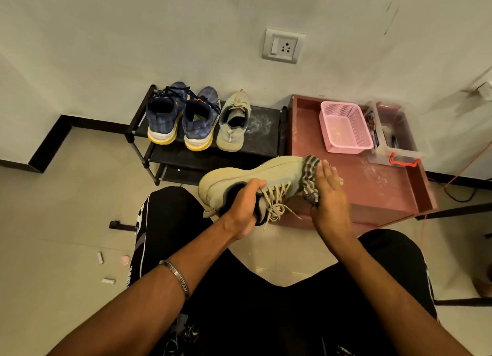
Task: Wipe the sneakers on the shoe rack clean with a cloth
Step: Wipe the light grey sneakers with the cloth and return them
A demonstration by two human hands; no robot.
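The held sneaker (247, 174) is pale beige with matching laces; the cloth (308, 177) on its toe is checked, dark and light. At eleven o'clock from it, the black rack (263, 126) carries two navy sneakers (181, 116) with white-and-yellow soles and a beige one (233, 124). At two o'clock, a pink basket (346, 128) sits in a reddish, possibly maroon, tray (394, 185).

This looks like a room in a home, likely an entry corner. A low black shoe rack (262, 132) stands against a plain painted wall (133, 36) bearing a switch-and-socket plate (282, 46). The tiled floor (53, 209) has dark skirting, and a pink plastic basket (345, 126) sits on a reddish cabinet (372, 185).
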